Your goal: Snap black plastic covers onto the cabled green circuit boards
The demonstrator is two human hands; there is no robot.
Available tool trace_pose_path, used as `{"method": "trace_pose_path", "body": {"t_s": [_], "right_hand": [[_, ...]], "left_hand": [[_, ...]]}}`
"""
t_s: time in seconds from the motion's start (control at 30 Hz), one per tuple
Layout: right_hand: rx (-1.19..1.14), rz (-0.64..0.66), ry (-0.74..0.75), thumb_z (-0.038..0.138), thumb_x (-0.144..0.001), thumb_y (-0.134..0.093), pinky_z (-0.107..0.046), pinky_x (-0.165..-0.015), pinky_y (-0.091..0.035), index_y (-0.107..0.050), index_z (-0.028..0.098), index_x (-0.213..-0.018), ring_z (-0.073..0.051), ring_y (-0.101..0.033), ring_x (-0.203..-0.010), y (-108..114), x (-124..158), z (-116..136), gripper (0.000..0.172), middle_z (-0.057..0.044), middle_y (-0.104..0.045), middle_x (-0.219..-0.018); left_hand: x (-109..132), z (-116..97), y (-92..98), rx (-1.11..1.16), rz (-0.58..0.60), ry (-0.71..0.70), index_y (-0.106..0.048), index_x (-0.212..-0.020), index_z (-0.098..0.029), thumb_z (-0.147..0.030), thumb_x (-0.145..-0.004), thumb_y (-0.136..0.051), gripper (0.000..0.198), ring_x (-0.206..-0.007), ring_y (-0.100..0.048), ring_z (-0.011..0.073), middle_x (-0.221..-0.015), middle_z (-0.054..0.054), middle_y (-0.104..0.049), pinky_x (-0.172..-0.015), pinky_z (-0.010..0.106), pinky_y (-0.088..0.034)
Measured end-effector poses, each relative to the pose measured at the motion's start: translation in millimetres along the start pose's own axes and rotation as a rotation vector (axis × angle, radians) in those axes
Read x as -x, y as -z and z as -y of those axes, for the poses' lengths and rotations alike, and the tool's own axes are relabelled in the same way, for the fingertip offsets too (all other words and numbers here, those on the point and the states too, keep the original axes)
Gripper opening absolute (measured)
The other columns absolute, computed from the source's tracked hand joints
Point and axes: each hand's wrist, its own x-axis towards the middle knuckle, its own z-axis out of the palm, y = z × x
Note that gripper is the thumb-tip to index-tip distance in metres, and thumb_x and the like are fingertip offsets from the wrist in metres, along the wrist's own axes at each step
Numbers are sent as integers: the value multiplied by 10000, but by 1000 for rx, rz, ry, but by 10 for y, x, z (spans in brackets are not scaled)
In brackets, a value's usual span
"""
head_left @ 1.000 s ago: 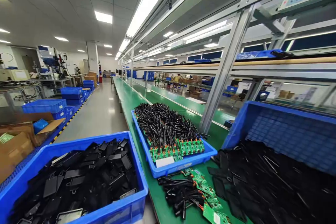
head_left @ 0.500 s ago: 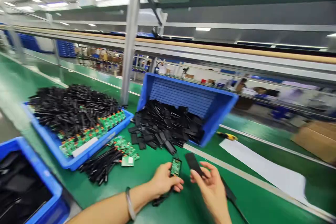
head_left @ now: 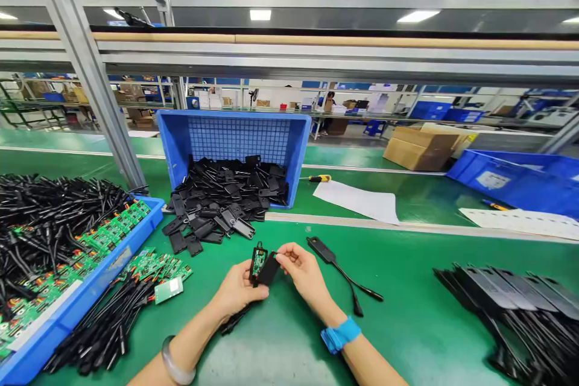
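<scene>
Between thumb and fingers, my left hand (head_left: 239,291) grips a black plastic case half with a green circuit board (head_left: 259,260) inside it. Its black cable hangs down below that hand. My right hand (head_left: 303,266) pinches a flat black cover (head_left: 269,269) by its upper corner. The cover is tilted beside the board, its lower end against the case half near my left thumb. To the right of my right hand, a closed black case with two cable ends (head_left: 322,249) lies on the green work surface (head_left: 289,338).
A tipped blue bin (head_left: 301,157) spills black case parts behind my hands. At left, a blue tray (head_left: 136,235) holds cabled boards, with a loose pile of boards (head_left: 158,268) beside it. Stacked cased units (head_left: 511,289) lie at right. Farther back are a screwdriver (head_left: 321,178) and paper (head_left: 357,200).
The view has swung to the right, bringing the stacked units into sight. My right hand has brought the black cover from apart to against the case half in my left hand.
</scene>
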Motion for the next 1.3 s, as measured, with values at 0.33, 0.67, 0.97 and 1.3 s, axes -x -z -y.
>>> {"method": "trace_pose_path", "body": {"t_s": [0.33,0.67,0.97,1.3], "right_hand": [[5,-21,31,476,-681,-734,-247,-581,-416,-561,171,-735,-127,-494,-599,-78,20,-97,354,12,-536,-670],[36,215,-90,658,-793,-519,-234,-523,-333,-547,158,-703,-106,-398,-546,-72,13,-31,509,14,-493,-624],[145,86,-54,631,-813,-468,-233,-498,-294,-504,170,-657,-109,-368,-535,-159,-4,-140,488,36,-406,-566],[776,105,239,203,-813,-597,-355,-896,-433,-398,150,-1349,-232,-472,-1038,-262,209,98,575,-108,-501,-1121]], "left_hand": [[-6,18,-36,-216,7,-50,-572,-979,-104,-233,-593,-712,430,-739,-556,148,-858,50,-630,-669,251,-446],[54,49,-66,-218,80,-44,-471,-1244,-117,-395,-731,-650,610,-741,-638,175,-934,107,-639,-632,262,-512],[73,100,-135,-228,-19,-53,-495,-1162,-91,-524,-692,-680,666,-642,-650,186,-799,98,-662,-578,266,-526],[42,152,-181,126,-58,-51,-289,-1415,-177,-381,-526,-861,1077,-1117,-575,282,-1210,157,-605,-923,326,-485]]}}
